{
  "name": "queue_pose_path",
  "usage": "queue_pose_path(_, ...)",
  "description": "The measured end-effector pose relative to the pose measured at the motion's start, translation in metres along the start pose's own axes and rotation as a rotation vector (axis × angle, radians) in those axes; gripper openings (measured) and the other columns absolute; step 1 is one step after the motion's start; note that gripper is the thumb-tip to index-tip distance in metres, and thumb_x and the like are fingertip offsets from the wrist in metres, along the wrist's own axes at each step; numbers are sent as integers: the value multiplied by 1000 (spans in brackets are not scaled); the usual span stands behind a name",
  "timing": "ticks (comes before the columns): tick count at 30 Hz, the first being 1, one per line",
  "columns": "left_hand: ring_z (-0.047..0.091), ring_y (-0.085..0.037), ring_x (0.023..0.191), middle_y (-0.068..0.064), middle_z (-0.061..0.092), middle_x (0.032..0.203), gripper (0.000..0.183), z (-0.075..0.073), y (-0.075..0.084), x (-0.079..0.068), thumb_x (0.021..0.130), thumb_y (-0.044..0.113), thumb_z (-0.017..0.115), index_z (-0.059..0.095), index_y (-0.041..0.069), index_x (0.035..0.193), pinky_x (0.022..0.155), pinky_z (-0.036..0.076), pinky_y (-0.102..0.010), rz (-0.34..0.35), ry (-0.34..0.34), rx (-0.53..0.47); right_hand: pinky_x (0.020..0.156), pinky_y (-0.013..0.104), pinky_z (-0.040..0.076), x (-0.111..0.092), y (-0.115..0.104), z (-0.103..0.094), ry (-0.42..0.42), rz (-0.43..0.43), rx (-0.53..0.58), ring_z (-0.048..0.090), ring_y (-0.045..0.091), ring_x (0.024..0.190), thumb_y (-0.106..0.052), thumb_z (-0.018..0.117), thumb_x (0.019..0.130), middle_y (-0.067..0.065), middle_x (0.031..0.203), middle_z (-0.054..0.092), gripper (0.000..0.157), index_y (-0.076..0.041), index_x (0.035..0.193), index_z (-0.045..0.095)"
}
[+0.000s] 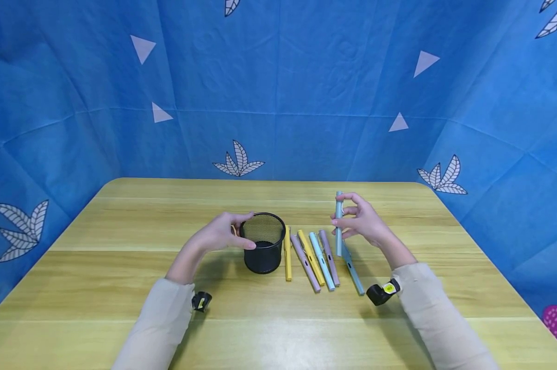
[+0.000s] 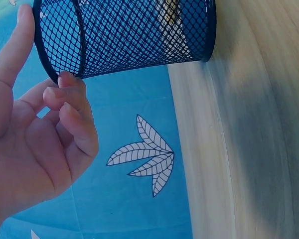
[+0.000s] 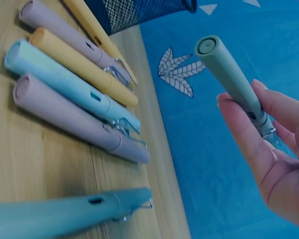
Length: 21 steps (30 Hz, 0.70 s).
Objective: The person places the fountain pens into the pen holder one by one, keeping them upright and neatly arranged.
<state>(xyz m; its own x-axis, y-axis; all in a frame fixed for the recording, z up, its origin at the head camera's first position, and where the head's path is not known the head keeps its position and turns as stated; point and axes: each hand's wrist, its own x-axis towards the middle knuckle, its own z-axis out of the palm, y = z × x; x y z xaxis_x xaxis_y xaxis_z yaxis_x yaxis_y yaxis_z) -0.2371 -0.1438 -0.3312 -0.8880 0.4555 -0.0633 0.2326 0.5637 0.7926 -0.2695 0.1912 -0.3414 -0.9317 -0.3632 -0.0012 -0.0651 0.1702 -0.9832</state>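
Note:
My left hand (image 1: 220, 232) grips a black mesh pen holder (image 1: 263, 259) at its rim, with the thumb on the near side and the other fingers bent at the left edge. The holder stands upright, and its visible floor is dark. To the right, my right hand (image 1: 365, 222) pinches a blue-green pen (image 1: 339, 226) between thumb and fingers, holding it nearly vertical above the table. In the right wrist view, the round end of this pen (image 3: 229, 74) points away from the palm. Below that hand lies another blue-green pen (image 1: 354, 270).
Between holder and right hand lie several pens in a row: a yellow pen (image 1: 288, 254), a purple pen (image 1: 307, 267), a second yellow pen (image 1: 311, 257), a light blue pen (image 1: 322, 262) and a second purple pen (image 1: 330, 258). The wooden table (image 1: 278, 329) meets a blue patterned cloth (image 1: 278, 92) behind.

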Motion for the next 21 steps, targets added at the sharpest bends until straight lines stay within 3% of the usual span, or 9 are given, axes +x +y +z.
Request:
queue_pose_path(10, 43, -17, 64, -7, 46, 72, 76, 0, 0, 0, 73, 11, 77, 39, -1, 137, 52, 35, -25, -11, 0, -22, 57, 36, 54, 4, -6, 20, 94, -85, 77, 67, 23, 71, 3, 59, 86, 2, 94, 63, 55, -3, 134, 32)
queue_pose_path(17, 41, -17, 63, -6, 44, 72, 76, 0, 0, 0, 73, 12, 77, 38, 0, 138, 52, 34, -25, -21, -2, -17, 57, 34, 54, 6, -12, 31, 120, -111, 105, 66, 19, 70, 4, 56, 87, 9, 102, 58, 57, -2, 137, 29)
queue_pose_path(21, 41, -17, 63, -6, 44, 72, 75, 0, 1, 0, 73, 11, 77, 39, 0, 137, 52, 33, -25, -23, 1, -12, 57, 34, 54, 8, -14, 36, 123, -128, 126, 65, 15, 71, 6, 54, 87, 23, 118, 52, 61, -2, 141, 25)
